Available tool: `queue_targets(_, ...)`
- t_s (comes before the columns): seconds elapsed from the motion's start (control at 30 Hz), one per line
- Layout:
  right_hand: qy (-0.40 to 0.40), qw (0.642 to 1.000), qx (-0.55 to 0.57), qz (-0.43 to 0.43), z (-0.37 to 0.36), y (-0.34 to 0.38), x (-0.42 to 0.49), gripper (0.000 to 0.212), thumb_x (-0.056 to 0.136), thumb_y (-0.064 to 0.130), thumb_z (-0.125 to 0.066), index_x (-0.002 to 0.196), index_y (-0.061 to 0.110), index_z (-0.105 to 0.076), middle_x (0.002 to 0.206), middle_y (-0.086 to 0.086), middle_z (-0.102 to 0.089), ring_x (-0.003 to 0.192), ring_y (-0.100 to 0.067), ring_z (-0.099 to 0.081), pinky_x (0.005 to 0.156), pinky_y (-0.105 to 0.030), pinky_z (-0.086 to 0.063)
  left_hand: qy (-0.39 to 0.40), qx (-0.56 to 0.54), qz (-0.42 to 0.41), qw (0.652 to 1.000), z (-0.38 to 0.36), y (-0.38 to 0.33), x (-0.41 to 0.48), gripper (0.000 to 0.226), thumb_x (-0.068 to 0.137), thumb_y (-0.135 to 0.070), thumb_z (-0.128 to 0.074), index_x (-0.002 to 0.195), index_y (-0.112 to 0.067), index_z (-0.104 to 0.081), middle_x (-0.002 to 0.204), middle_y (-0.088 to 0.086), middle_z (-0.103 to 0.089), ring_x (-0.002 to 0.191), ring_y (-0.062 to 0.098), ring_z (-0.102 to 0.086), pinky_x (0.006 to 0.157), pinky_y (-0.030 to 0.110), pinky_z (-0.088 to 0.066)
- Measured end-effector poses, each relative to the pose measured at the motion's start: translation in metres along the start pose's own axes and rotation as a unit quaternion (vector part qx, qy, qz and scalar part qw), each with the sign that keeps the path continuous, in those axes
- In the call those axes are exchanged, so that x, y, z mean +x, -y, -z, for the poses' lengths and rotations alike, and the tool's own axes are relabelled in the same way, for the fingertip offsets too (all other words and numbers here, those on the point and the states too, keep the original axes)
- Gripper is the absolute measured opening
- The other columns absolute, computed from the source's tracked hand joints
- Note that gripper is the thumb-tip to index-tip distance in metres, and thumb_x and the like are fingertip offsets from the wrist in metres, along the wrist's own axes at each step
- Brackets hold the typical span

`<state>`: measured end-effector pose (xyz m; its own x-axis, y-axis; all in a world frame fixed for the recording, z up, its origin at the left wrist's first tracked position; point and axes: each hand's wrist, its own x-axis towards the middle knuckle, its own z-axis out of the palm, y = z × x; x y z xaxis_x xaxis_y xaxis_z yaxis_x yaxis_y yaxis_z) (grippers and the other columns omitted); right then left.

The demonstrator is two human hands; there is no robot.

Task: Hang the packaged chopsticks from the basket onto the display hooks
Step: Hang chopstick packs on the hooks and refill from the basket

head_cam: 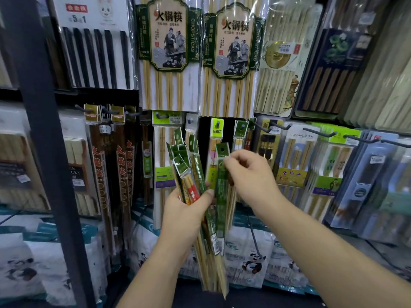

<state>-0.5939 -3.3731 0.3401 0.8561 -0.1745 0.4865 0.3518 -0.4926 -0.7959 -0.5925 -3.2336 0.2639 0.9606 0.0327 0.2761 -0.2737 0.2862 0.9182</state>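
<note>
Before you: hooks (318,132) right of dark post (42,130) carry hanging chopstick packs (169,52); panda-print bags (251,256) below.

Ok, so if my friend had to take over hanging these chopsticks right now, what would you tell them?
Left hand: grips a bundle of green-topped packs, fanned upright in front of the rack.
Right hand: pinches a single pack near its header, apart from the bundle. Its hang hole is not on a hook yet.
Done: similar green-header hanging packs sit on a hook just above the right hand. Who hung them cannot be told.
Left: hang the single pack, then the bundle one by one. The basket is out of view.
</note>
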Motion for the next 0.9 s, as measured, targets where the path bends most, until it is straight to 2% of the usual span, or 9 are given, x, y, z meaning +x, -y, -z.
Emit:
queue_targets(0.13,-0.076,0.994,0.076,-0.008,0.014,0.012,0.013,0.028,0.101,0.021,-0.056,0.078,0.005,-0.059,0.048,0.014,-0.037,0.042,-0.002,-0.033,0.042,-0.014,-0.035,-0.01,-0.014,0.029,0.999,0.0,0.002,-0.001,0.01,0.079,-0.026,-0.081,0.088,-0.031,-0.079,0.076,0.003,-0.076,0.07,0.02,-0.074,0.072,0.043,-0.061)
queue_targets(0.2,-0.101,0.992,0.078,-0.009,0.018,0.015,0.021,0.036,0.103,0.028,-0.055,0.071,0.012,-0.056,0.047,0.014,-0.033,0.045,-0.004,-0.031,0.05,-0.019,-0.038,-0.005,-0.008,0.036,0.999,0.001,0.001,-0.001,0.015,0.071,-0.034,-0.08,0.086,-0.03,-0.078,0.075,0.003,-0.075,0.067,0.021,-0.072,0.075,0.048,-0.06)
queue_targets(0.3,-0.116,0.99,0.077,-0.022,0.02,0.015,0.031,0.041,0.104,0.03,-0.053,0.072,0.006,-0.05,0.048,0.012,-0.028,0.049,-0.009,-0.028,0.066,-0.027,-0.042,-0.004,0.0,0.033,0.999,0.0,0.002,-0.001,0.014,0.07,-0.035,-0.078,0.084,-0.032,-0.078,0.072,0.002,-0.074,0.065,0.02,-0.07,0.072,0.041,-0.058)
queue_targets(0.4,-0.123,0.989,0.071,-0.041,0.019,0.014,0.036,0.043,0.104,0.029,-0.054,0.085,-0.009,-0.049,0.047,0.012,-0.024,0.052,-0.012,-0.026,0.07,-0.01,-0.042,-0.002,-0.006,0.03,1.0,0.0,0.003,-0.001,0.012,0.072,-0.032,-0.078,0.085,-0.033,-0.078,0.071,0.001,-0.073,0.065,0.019,-0.07,0.07,0.039,-0.057)
queue_targets(0.53,-0.124,0.989,0.069,-0.046,0.017,0.008,0.035,0.042,0.103,0.025,-0.055,0.08,-0.009,-0.046,0.047,0.011,-0.023,0.053,-0.013,-0.025,0.089,-0.016,-0.04,-0.005,0.0,0.025,1.0,0.001,0.004,-0.001,0.013,0.087,-0.019,-0.079,0.085,-0.032,-0.078,0.072,0.002,-0.074,0.066,0.019,-0.071,0.07,0.038,-0.056)
queue_targets(0.67,-0.135,0.988,0.06,-0.038,0.015,0.004,0.038,0.044,0.102,0.026,-0.056,0.074,-0.006,-0.043,0.046,0.011,-0.022,0.048,-0.01,-0.024,0.074,-0.026,-0.045,0.002,0.001,0.025,1.0,0.002,0.004,0.0,0.012,0.085,-0.021,-0.078,0.087,-0.032,-0.078,0.072,0.003,-0.073,0.067,0.022,-0.07,0.073,0.045,-0.06)
queue_targets(0.73,-0.135,0.989,0.042,-0.034,0.015,0.003,0.039,0.047,0.102,0.028,-0.057,0.063,0.005,-0.041,0.044,0.011,-0.023,0.045,-0.009,-0.024,0.069,-0.03,-0.042,0.001,0.006,0.024,1.0,0.001,0.002,-0.001,0.009,0.079,-0.026,-0.079,0.088,-0.027,-0.076,0.072,0.006,-0.072,0.068,0.025,-0.07,0.076,0.048,-0.061)
queue_targets(0.83,-0.138,0.99,0.019,-0.038,0.014,-0.001,0.039,0.05,0.101,0.034,-0.059,0.058,0.017,-0.042,0.044,0.012,-0.033,0.043,-0.005,-0.033,0.062,-0.029,-0.041,-0.012,0.039,0.017,0.999,0.002,0.004,-0.001,0.012,0.085,-0.022,-0.082,0.085,-0.019,-0.07,0.074,0.002,-0.074,0.07,0.019,-0.072,0.07,0.036,-0.055)
queue_targets(0.9,-0.15,0.988,0.013,-0.045,0.014,-0.003,0.035,0.039,0.099,0.039,-0.06,0.069,0.016,-0.052,0.056,0.01,-0.047,0.053,-0.006,-0.045,0.06,-0.028,-0.04,-0.014,0.047,0.015,0.999,0.002,0.004,-0.002,0.013,0.086,-0.022,-0.082,0.086,-0.02,-0.07,0.079,-0.001,-0.076,0.076,0.017,-0.074,0.072,0.033,-0.052)
